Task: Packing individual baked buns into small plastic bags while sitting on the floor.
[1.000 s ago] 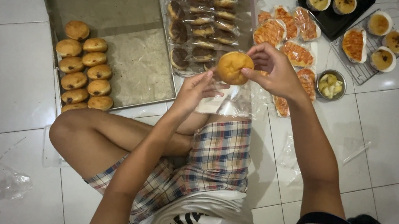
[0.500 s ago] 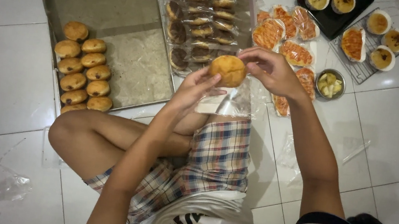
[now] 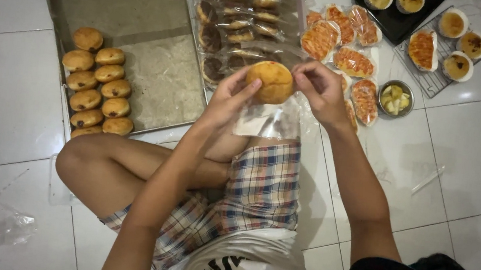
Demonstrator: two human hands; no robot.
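Note:
I hold a round golden bun (image 3: pixel 270 81) up in front of me between both hands. My left hand (image 3: pixel 228 95) grips its left side and my right hand (image 3: pixel 317 89) grips its right side. A clear plastic bag (image 3: pixel 267 120) hangs below the bun, its mouth at my fingers. I sit cross-legged on a white tiled floor in checked shorts (image 3: pixel 245 201).
A metal baking tray (image 3: pixel 144 35) at the left holds two rows of bare buns (image 3: pixel 95 89). Bagged buns (image 3: pixel 234 21) lie in rows ahead. Wrapped orange-topped breads (image 3: pixel 349 60), a small metal bowl (image 3: pixel 395 98), a wire rack (image 3: pixel 431 77) and a black tray (image 3: pixel 398 26) of tarts lie at the right.
Both hands have shifted the bun a little left and lower. My left hand has come up from the bag to grip the bun's side.

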